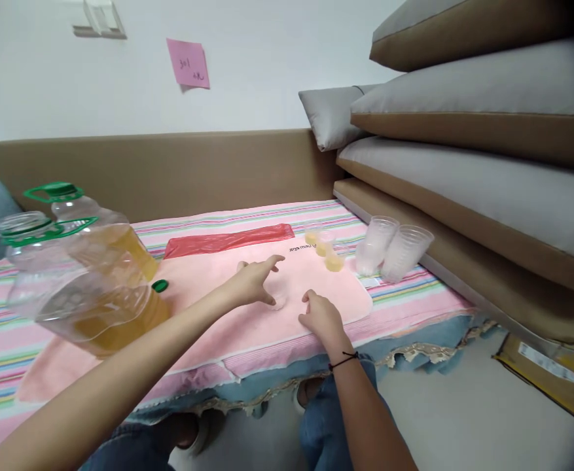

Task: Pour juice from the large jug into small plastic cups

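My left hand (253, 282) reaches over a pink towel (228, 314) with its fingers around a small clear plastic cup (279, 299) that stands on the towel. Just to the cup's right, my right hand (322, 318) rests on the towel with its fingers curled and nothing in them. Two large clear oil bottles (90, 281) with green handles lean at the left, both partly filled with yellow oil. A green cap (160, 285) lies beside them. Small cups of yellow liquid (326, 252) stand farther back.
Two bigger clear cups (392, 248) lie tilted at the right on the striped cloth (404, 294). A red plastic bag (228, 240) lies at the towel's far edge. Stacked sofa cushions (473, 150) fill the right. A cardboard box (552, 373) sits on the floor.
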A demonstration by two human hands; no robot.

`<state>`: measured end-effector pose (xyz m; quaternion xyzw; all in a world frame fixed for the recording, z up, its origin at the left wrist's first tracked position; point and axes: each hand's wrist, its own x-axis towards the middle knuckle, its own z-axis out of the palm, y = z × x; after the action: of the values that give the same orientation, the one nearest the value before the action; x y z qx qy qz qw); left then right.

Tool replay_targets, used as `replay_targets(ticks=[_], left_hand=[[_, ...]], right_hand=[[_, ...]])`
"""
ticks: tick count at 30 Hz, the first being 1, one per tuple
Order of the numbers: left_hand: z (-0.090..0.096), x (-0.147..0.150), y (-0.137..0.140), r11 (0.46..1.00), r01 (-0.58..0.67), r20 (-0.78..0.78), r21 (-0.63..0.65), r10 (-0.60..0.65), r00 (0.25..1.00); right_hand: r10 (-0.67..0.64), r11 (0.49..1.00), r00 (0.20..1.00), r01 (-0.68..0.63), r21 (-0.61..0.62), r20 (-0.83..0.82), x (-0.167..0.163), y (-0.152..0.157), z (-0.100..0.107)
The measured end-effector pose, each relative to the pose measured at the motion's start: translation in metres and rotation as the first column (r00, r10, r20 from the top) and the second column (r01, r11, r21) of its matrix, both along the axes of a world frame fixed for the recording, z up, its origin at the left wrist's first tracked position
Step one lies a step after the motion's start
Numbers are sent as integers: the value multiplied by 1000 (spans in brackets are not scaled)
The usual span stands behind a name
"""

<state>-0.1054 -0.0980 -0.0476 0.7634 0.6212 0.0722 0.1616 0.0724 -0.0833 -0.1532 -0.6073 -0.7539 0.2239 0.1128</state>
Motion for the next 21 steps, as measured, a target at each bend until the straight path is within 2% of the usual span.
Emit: replay_targets(ticks=[3, 7, 10, 14, 16, 18, 19, 20, 21], left_hand=[[-9, -5, -5, 1000, -12, 15, -1, 12, 1000], [-14, -13, -9, 999, -49, 134, -11, 50, 990], [-18, -19, -11, 999, -46, 200, -21, 50, 979], [-26, -22, -16, 1000, -24, 214, 4, 22, 977], [-26, -23, -21, 997, -6, 218, 81, -11, 976], [-20, -26, -28, 976, -2, 240, 220, -53, 969], [-15, -29, -34, 947, -10, 257, 320, -77, 963], [-9, -34, -40, 897, -29, 267, 441, -101, 959], [-2, -40, -47, 814, -56, 263, 578, -121, 957]], right_hand=[[1, 1000, 1000, 0, 5, -5, 1, 0, -3], [0, 1000, 1000, 0, 11, -14, 1, -1, -5], [-5, 1000, 1000, 5, 9, -17, 1, 0, -7], [-8, 1000, 1000, 8, 4, -22, 1, 1, -10], [-9, 1000, 1000, 9, 3, -25, 1, 2, -11], [-13, 1000, 1000, 13, 4, -26, 1, 2, -13], [-15, 1000, 1000, 16, 6, -27, 1, 2, -14], [-18, 1000, 999, 18, 8, -27, 1, 2, -16], [-21, 1000, 999, 21, 12, -28, 1, 3, -17]])
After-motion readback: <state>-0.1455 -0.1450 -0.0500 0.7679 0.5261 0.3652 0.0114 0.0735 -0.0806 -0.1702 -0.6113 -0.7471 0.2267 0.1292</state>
